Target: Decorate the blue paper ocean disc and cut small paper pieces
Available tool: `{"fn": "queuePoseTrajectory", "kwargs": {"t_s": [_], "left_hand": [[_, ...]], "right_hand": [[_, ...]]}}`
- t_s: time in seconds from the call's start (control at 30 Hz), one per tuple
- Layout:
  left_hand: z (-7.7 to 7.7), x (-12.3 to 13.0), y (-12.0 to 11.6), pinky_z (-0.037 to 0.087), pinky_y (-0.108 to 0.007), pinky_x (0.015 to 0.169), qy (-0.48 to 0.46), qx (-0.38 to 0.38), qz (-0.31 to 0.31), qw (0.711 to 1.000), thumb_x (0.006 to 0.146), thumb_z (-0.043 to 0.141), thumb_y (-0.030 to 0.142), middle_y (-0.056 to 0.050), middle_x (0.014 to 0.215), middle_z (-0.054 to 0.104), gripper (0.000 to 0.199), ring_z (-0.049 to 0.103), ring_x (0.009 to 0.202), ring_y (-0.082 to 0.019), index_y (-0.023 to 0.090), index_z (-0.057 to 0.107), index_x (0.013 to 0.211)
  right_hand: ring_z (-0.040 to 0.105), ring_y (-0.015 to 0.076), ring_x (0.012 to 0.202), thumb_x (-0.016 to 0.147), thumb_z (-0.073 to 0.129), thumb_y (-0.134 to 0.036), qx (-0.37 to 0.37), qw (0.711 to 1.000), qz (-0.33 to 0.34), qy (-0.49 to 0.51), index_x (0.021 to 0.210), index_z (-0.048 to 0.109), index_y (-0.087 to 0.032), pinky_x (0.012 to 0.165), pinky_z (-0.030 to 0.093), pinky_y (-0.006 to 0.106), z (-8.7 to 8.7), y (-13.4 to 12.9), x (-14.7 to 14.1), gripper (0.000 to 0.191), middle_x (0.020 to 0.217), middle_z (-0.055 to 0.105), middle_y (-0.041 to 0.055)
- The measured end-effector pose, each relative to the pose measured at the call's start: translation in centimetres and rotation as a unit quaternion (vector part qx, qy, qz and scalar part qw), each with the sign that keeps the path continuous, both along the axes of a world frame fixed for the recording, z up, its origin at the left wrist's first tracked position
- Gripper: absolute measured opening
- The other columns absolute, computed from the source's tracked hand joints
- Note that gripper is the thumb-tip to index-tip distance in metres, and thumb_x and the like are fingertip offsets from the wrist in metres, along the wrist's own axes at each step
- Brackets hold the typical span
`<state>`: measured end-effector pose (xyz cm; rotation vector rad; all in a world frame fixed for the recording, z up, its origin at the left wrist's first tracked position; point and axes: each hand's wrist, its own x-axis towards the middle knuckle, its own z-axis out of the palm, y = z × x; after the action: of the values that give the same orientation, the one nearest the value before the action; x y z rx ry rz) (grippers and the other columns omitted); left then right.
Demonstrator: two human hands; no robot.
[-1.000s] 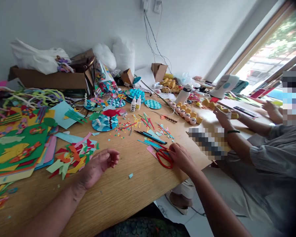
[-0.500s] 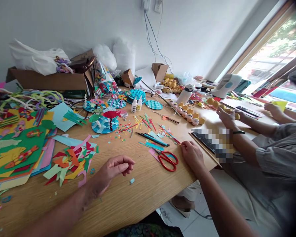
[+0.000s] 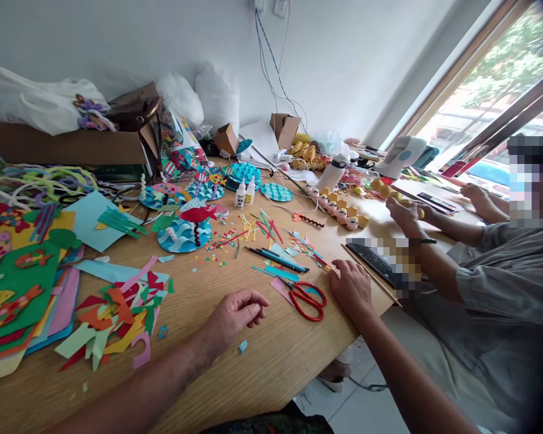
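Observation:
My left hand (image 3: 244, 310) hovers low over the front of the table, closed, thumb against curled fingers; whatever it may hold is hidden. To the right, my right hand (image 3: 352, 288) rests on the table with its fingers loosely spread and bent downward. Its fingertips are at the end of a thin red strip (image 3: 321, 260). Between my hands lie red-handled scissors (image 3: 308, 301), their blades over a pink paper piece (image 3: 281, 289). Dark blue pens (image 3: 278, 259) and a blue paper strip (image 3: 277, 273) are just behind them.
Paper scraps (image 3: 127, 307) and stacked coloured sheets (image 3: 25, 295) cover the left. Blue decorated discs (image 3: 185, 234) and glue bottles (image 3: 241, 196) stand farther back. At right, a person's hands (image 3: 405, 214) hold yellow pieces near a wooden stick (image 3: 375, 277).
The camera view has shifted, moving most table items leftward in the picture. My left hand has moved right, closer to the scissors. My right hand stays beside the red strip.

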<state>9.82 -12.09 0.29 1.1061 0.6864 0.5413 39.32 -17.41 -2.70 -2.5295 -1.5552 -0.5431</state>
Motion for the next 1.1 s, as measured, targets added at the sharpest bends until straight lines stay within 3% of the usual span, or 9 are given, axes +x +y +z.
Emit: {"fn": "queuePoseTrajectory", "kwargs": {"t_s": [0.27, 0.4, 0.5, 0.63, 0.73, 0.8, 0.87, 0.97, 1.1], "left_hand": [[-1.5, 0.7, -0.1, 0.037, -0.024, 0.056, 0.051, 0.036, -0.018, 0.998, 0.065, 0.057, 0.018, 0.001, 0.064, 0.055, 0.008, 0.049, 0.059, -0.012, 0.017, 0.062, 0.073], [-1.8, 0.7, -0.7, 0.036, -0.025, 0.056, 0.050, 0.057, -0.012, 0.997, 0.066, 0.056, 0.017, 0.001, 0.064, 0.054, 0.009, 0.048, 0.059, -0.012, 0.018, 0.062, 0.073], [-1.3, 0.5, -1.0, 0.037, -0.026, 0.057, 0.051, 0.092, -0.028, 0.994, 0.067, 0.055, 0.015, 0.000, 0.065, 0.056, 0.011, 0.049, 0.060, -0.013, 0.017, 0.063, 0.074], [0.7, -0.4, -0.6, 0.041, -0.026, 0.066, 0.114, 0.239, -0.072, 0.962, 0.073, 0.047, 0.014, -0.003, 0.074, 0.062, 0.019, 0.057, 0.072, -0.015, 0.017, 0.064, 0.081], [2.7, -1.8, 0.4, 0.043, -0.025, 0.071, 0.210, 0.351, -0.119, 0.905, 0.077, 0.044, 0.013, -0.003, 0.082, 0.066, 0.023, 0.060, 0.078, -0.016, 0.019, 0.065, 0.085], [3.7, -3.0, 1.2, 0.044, -0.027, 0.076, 0.289, 0.437, -0.133, 0.841, 0.080, 0.041, 0.012, -0.004, 0.089, 0.067, 0.025, 0.060, 0.083, -0.017, 0.018, 0.064, 0.088], [4.1, -4.2, 2.2, 0.044, -0.031, 0.081, 0.386, 0.510, -0.127, 0.758, 0.082, 0.037, 0.009, -0.008, 0.095, 0.065, 0.028, 0.059, 0.090, -0.020, 0.017, 0.062, 0.090], [3.8, -5.9, 4.0, 0.045, -0.034, 0.082, 0.506, 0.561, -0.114, 0.645, 0.078, 0.036, 0.000, -0.011, 0.097, 0.064, 0.031, 0.058, 0.095, -0.022, 0.015, 0.061, 0.090], [2.7, -7.4, 6.9, 0.047, -0.032, 0.075, 0.553, 0.603, -0.073, 0.571, 0.078, 0.037, -0.002, -0.008, 0.096, 0.063, 0.033, 0.057, 0.094, -0.022, 0.018, 0.059, 0.094]], "right_hand": [[0.052, 0.0269, 0.100, 0.088, 0.041, -0.024, -0.008, 1.000, -0.015, 0.003, 0.104, 0.061, -0.015, 0.082, 0.035, 0.036, -0.1, 0.0, -0.1, 0.027, 0.107, 0.063, 0.0118], [0.053, 0.0285, 0.097, 0.087, 0.040, -0.023, 0.018, 0.999, 0.016, 0.030, 0.100, 0.061, -0.014, 0.081, 0.036, 0.038, -0.2, 0.0, 0.1, 0.026, 0.103, 0.063, 0.0134], [0.054, 0.0272, 0.095, 0.085, 0.042, -0.021, 0.043, 0.996, 0.053, 0.054, 0.097, 0.060, -0.015, 0.083, 0.038, 0.038, -0.3, 0.0, 0.4, 0.023, 0.099, 0.064, 0.0134], [0.056, 0.0245, 0.094, 0.083, 0.043, -0.018, 0.062, 0.991, 0.092, 0.070, 0.095, 0.059, -0.018, 0.082, 0.041, 0.036, -0.2, 0.2, 0.7, 0.020, 0.099, 0.064, 0.0114], [0.058, 0.0232, 0.089, 0.082, 0.044, -0.018, 0.103, 0.979, 0.151, 0.085, 0.092, 0.058, -0.019, 0.080, 0.044, 0.036, 0.6, 0.8, 0.1, 0.017, 0.095, 0.064, 0.0094], [0.058, 0.0229, 0.084, 0.082, 0.045, -0.019, 0.153, 0.960, 0.217, 0.087, 0.089, 0.058, -0.019, 0.076, 0.046, 0.036, 1.5, 1.6, -0.8, 0.015, 0.090, 0.064, 0.0087], [0.058, 0.0224, 0.081, 0.084, 0.047, -0.020, 0.174, 0.944, 0.272, 0.074, 0.089, 0.059, -0.018, 0.073, 0.046, 0.034, 2.5, 2.4, -2.1, 0.013, 0.088, 0.064, 0.0091], [0.058, 0.0219, 0.083, 0.087, 0.045, -0.018, 0.132, 0.937, 0.321, 0.046, 0.088, 0.061, -0.018, 0.074, 0.044, 0.033, 3.6, 3.4, -4.2, 0.016, 0.090, 0.064, 0.0096], [0.059, 0.0195, 0.084, 0.090, 0.043, -0.016, 0.043, 0.930, 0.361, 0.058, 0.088, 0.062, -0.018, 0.078, 0.043, 0.031, 4.3, 4.2, -6.4, 0.019, 0.090, 0.065, 0.0075]]}}
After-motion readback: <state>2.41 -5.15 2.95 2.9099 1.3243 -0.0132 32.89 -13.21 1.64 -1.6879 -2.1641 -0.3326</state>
